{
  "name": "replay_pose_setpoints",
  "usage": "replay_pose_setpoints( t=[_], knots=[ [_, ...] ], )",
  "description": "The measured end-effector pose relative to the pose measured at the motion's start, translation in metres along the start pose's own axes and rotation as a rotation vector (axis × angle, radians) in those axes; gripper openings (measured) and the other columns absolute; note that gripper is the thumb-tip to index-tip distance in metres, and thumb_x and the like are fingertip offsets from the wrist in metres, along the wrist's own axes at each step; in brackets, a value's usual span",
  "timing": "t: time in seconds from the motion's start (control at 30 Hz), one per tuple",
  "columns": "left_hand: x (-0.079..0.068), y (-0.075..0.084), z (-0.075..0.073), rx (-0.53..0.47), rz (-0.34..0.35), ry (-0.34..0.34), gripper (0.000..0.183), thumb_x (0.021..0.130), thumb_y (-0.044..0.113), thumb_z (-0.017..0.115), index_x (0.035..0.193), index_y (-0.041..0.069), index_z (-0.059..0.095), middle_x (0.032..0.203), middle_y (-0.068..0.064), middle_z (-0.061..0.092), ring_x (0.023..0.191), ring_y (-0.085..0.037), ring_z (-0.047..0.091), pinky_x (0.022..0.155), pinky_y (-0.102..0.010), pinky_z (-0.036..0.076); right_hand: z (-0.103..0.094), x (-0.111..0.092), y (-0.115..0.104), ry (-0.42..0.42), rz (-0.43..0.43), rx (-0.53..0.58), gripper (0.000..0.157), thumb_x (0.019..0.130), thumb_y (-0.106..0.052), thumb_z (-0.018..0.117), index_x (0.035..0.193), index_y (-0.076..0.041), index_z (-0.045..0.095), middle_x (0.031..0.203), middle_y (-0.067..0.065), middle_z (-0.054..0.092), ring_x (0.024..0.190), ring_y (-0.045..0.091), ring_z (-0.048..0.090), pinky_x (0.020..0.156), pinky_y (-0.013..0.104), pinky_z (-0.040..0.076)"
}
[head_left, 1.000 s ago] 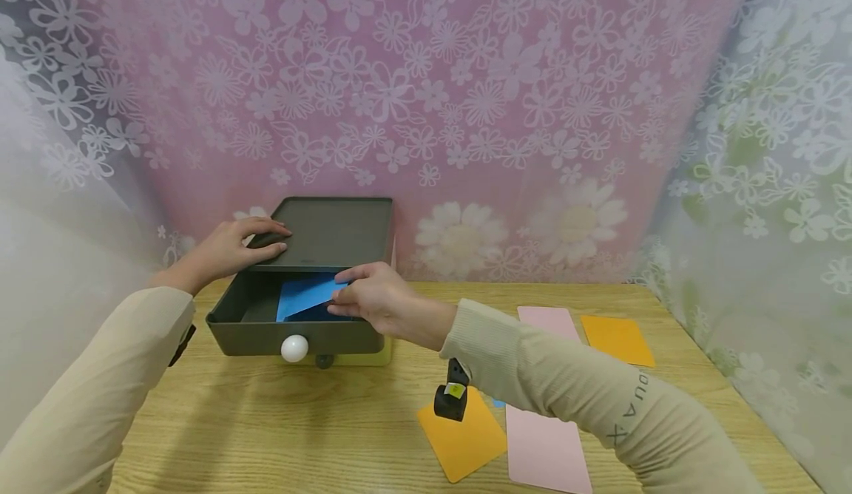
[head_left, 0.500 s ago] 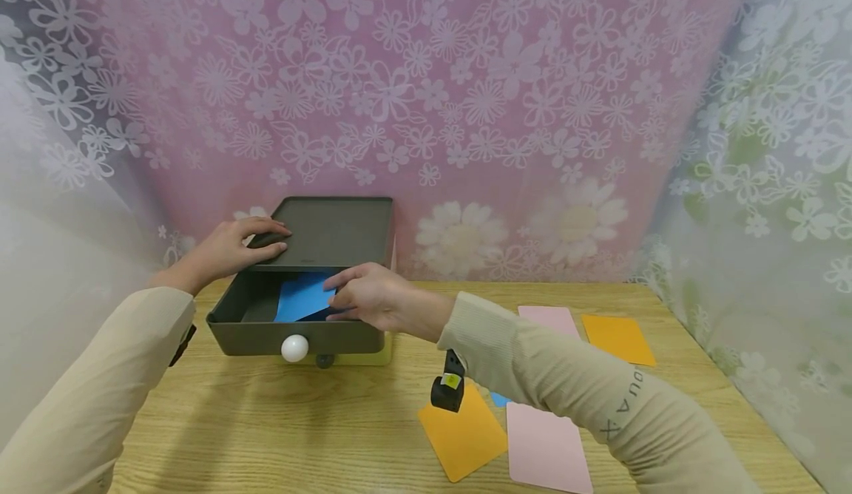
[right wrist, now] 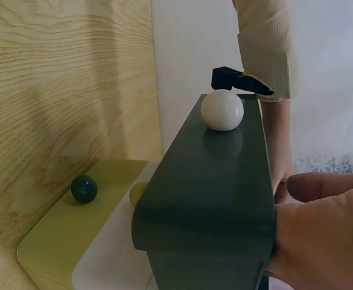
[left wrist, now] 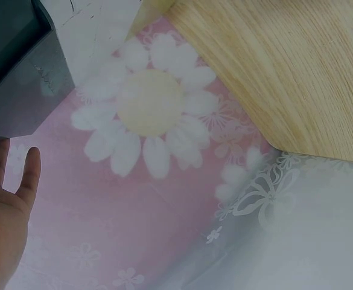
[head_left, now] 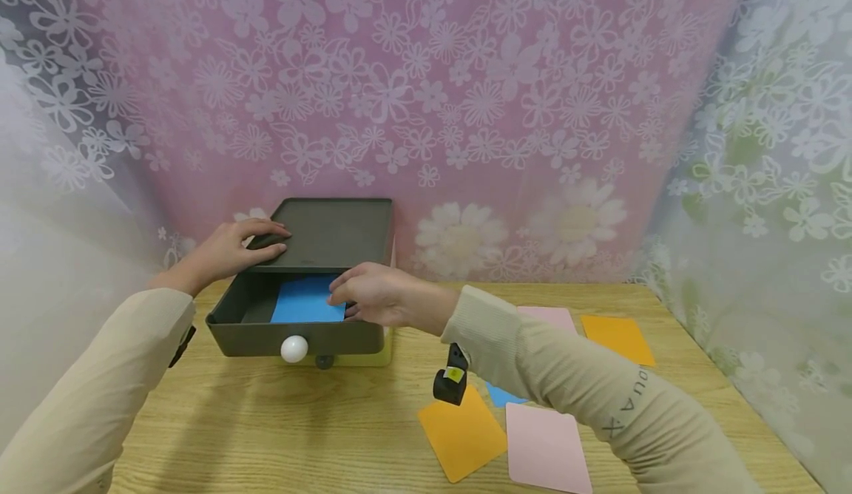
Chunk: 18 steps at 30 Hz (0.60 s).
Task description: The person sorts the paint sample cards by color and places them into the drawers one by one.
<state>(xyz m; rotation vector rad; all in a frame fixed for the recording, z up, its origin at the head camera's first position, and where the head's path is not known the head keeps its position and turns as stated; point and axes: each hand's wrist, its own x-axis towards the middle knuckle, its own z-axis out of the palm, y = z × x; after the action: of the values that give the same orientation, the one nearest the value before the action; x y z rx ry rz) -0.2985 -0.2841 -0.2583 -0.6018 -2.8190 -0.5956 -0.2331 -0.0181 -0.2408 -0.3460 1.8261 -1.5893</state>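
Observation:
My left hand [head_left: 233,250] rests on the left edge of a dark green drawer box [head_left: 333,231]. In the left wrist view, fingers of the left hand [left wrist: 7,199] lie against the box's side. The top drawer [head_left: 226,309], with a round white knob [head_left: 294,348], is pulled out. A blue sheet of paper [head_left: 302,302] lies inside it. My right hand [head_left: 382,294] reaches over the drawer's right side, fingertips at the paper's right edge. In the right wrist view, the right hand [right wrist: 327,223] has its thumb extended over the drawer; its other fingers are mostly hidden.
Right of the box, orange sheets [head_left: 462,435] and pink sheets [head_left: 549,446] lie on the wooden table [head_left: 299,435]. A blue corner of paper [head_left: 504,396] shows under the right sleeve. Below the open drawer sits a yellow drawer [right wrist: 98,205] with a dark knob [right wrist: 84,188]. Floral curtains hang behind.
The blue sheet has gone from tilted, pinched at its right by my right hand, to lying flatter and squarer in the drawer. My right fingers shifted slightly. The left hand stayed put.

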Motion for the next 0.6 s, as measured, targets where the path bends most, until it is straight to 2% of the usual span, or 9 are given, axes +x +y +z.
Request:
replay_pose_setpoints(
  t=[0.1,0.2,0.3,0.43,0.6],
  knots=[
    [0.0,0.001,0.0,0.0,0.002,0.003,0.039,0.09,0.038,0.056,0.121,0.015,0.059,0.134,-0.015,0.049,0.126,-0.038,0.039,0.097,-0.06,0.033,-0.002,-0.003,-0.002,-0.011,0.001,0.004,0.048,0.091,0.003,0.046,0.137,0.007,0.032,0.146,0.02,0.027,0.136,0.042,0.02,0.112,0.047,0.021],
    [0.001,0.001,0.0,-0.005,-0.005,0.01,0.038,0.09,0.037,0.057,0.12,0.015,0.06,0.134,-0.014,0.05,0.126,-0.037,0.04,0.098,-0.059,0.033,-0.005,-0.008,-0.004,-0.017,-0.032,-0.028,0.046,0.092,0.003,0.045,0.137,0.003,0.034,0.144,0.02,0.03,0.135,0.037,0.028,0.11,0.045,0.027],
    [0.001,0.002,0.0,-0.005,-0.011,0.008,0.038,0.09,0.037,0.056,0.121,0.015,0.06,0.134,-0.014,0.049,0.126,-0.037,0.039,0.098,-0.059,0.033,-0.01,-0.016,-0.006,0.013,-0.102,-0.093,0.041,0.092,0.002,0.046,0.133,-0.001,0.041,0.136,0.017,0.04,0.127,0.031,0.041,0.105,0.042,0.036],
    [0.0,0.002,-0.001,-0.004,-0.013,0.005,0.038,0.09,0.037,0.056,0.121,0.015,0.06,0.134,-0.014,0.049,0.127,-0.038,0.038,0.098,-0.059,0.033,-0.019,-0.026,-0.005,0.082,-0.207,-0.153,0.034,0.092,0.0,0.049,0.126,-0.003,0.05,0.123,0.013,0.051,0.118,0.028,0.051,0.096,0.037,0.046],
    [-0.001,0.002,-0.001,-0.009,-0.017,0.004,0.037,0.09,0.036,0.056,0.121,0.016,0.06,0.134,-0.012,0.049,0.127,-0.037,0.038,0.098,-0.059,0.033,-0.043,-0.038,0.004,0.142,-0.325,-0.23,0.029,0.093,-0.001,0.048,0.121,-0.001,0.053,0.121,0.014,0.055,0.114,0.025,0.055,0.092,0.036,0.049]
  ],
)
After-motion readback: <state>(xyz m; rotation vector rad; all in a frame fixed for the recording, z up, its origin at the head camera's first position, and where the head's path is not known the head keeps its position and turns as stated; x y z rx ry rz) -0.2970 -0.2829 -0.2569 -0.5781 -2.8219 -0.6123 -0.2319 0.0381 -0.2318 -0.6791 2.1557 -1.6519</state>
